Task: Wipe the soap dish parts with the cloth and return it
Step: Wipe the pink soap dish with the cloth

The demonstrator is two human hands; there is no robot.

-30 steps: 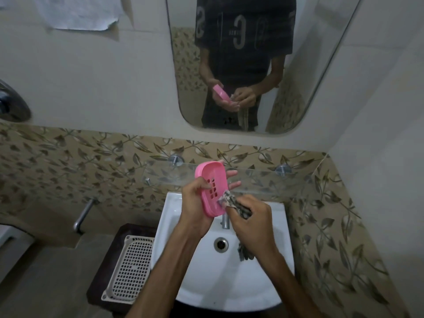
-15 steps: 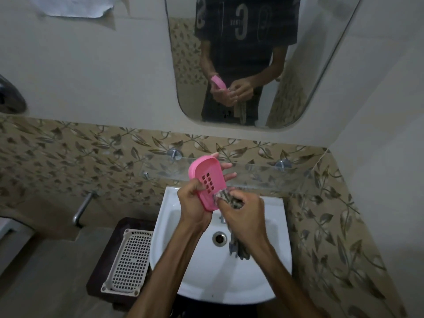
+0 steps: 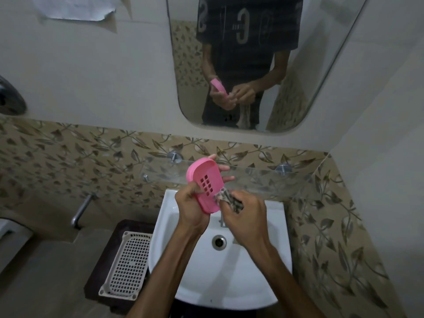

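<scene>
A pink soap dish part (image 3: 204, 177) with a grid of drain holes stands tilted upright above the white sink (image 3: 259, 292). My left hand (image 3: 191, 208) grips it, thumb on the holed face and fingertips showing behind its far edge. My right hand (image 3: 244, 218) holds a bunched, patterned grey cloth (image 3: 226, 197) and presses it against the dish's lower right edge. Part of the cloth is hidden in my fist.
A glass shelf (image 3: 263, 177) on two metal mounts runs along the leaf-patterned tiles behind the sink. The faucet (image 3: 222, 222) and drain (image 3: 219, 242) lie under my hands. A white perforated tray (image 3: 127, 265) sits on a dark stool at left. A mirror (image 3: 252, 65) hangs above.
The cloth in my right hand has slid a little along the dish's lower right edge. My left hand keeps the same grip on the dish.
</scene>
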